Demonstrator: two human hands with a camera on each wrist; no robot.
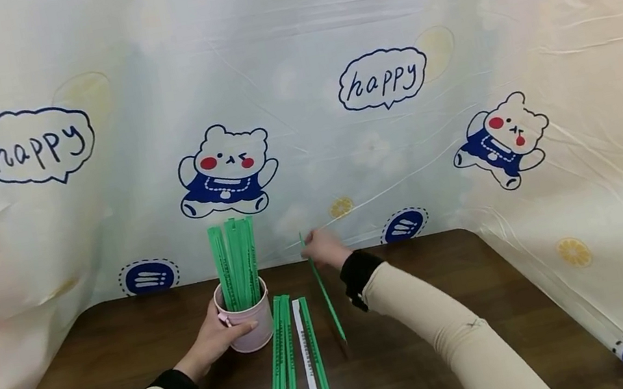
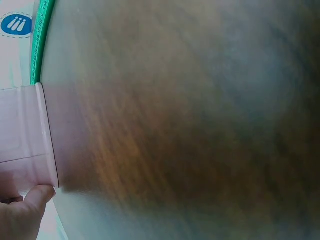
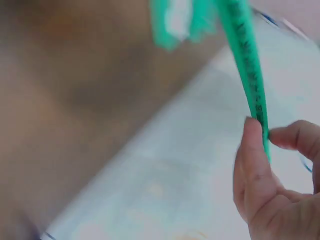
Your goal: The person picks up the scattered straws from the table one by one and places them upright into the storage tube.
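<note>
My left hand (image 1: 212, 339) holds the side of a small pink bucket (image 1: 253, 337) with the thumb across its front; the left wrist view shows that thumb (image 2: 37, 200) at the base. Several green paper-wrapped straws (image 1: 237, 263) stand upright in the bucket. To the right, my right hand (image 1: 325, 248) pinches one green wrapped straw (image 1: 328, 299) by its far end, between thumb and fingers, as the right wrist view shows. The straw slants down toward the table. Between the hands, more green wrapped straws (image 1: 279, 360) and one white wrapped straw (image 1: 308, 362) lie side by side.
A dark wooden table (image 1: 415, 357) carries everything. Behind it and along both sides hangs a pale curtain (image 1: 286, 53) printed with bears, lemon slices and words, meeting the table's back edge.
</note>
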